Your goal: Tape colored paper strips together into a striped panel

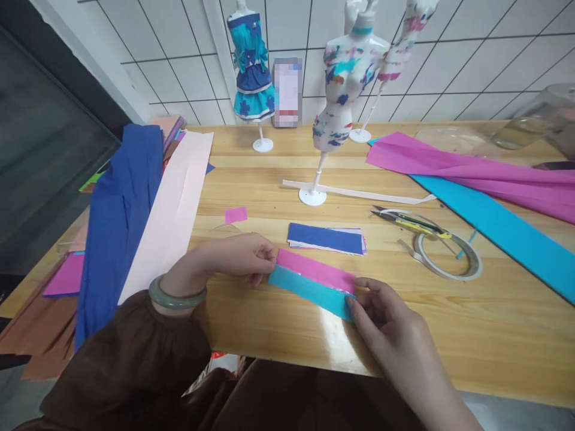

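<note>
A pink paper strip (317, 270) and a teal paper strip (309, 291) lie side by side, long edges touching, on the wooden table (449, 323). My left hand (236, 257), with a green bangle at the wrist, pinches their left end. At the right end my right hand (386, 317) pinches the teal and pink strips between thumb and fingers. Just behind the strips sits a small stack of cut paper pieces (326, 238) with a dark blue one on top.
A tape roll (449, 256) and yellow-handled snips (411, 220) lie to the right. Long magenta (471, 170) and teal (503, 230) sheets cover the right side, blue (119, 221) and pale pink (173, 206) sheets the left. Three doll mannequins (339, 99) stand at the back.
</note>
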Motion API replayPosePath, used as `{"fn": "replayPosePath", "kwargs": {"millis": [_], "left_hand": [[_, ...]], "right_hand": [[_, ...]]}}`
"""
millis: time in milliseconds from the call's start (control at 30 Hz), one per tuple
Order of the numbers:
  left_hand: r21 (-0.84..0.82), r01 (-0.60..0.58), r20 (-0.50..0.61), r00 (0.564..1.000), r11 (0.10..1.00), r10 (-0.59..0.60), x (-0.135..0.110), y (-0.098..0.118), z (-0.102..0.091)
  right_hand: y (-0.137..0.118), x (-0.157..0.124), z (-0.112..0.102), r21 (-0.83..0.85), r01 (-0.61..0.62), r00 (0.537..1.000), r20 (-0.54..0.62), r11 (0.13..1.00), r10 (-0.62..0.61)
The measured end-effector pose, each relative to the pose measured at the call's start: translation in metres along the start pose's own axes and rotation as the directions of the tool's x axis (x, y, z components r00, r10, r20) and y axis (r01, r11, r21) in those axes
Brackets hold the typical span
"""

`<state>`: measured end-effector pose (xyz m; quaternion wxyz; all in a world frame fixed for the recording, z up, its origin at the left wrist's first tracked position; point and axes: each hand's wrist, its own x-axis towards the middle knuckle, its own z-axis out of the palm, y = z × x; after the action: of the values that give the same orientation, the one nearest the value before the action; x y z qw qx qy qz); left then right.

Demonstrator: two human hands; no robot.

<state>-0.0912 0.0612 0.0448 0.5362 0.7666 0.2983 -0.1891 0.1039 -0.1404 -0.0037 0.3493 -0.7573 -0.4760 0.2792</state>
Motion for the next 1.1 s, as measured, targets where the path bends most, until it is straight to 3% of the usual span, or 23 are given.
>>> {"fn": "replayPosePath", "kwargs": {"millis": [1100], "left_hand": [[0.008, 0.061, -0.052, 0.997, 0.998, -0.06, 0.0059, -0.0029, 0.0033]], "right_hand": [[-0.0062, 0.0029, 0.0, -0.221, 0.077, 0.996, -0.026, 0.972, -0.084]]}}
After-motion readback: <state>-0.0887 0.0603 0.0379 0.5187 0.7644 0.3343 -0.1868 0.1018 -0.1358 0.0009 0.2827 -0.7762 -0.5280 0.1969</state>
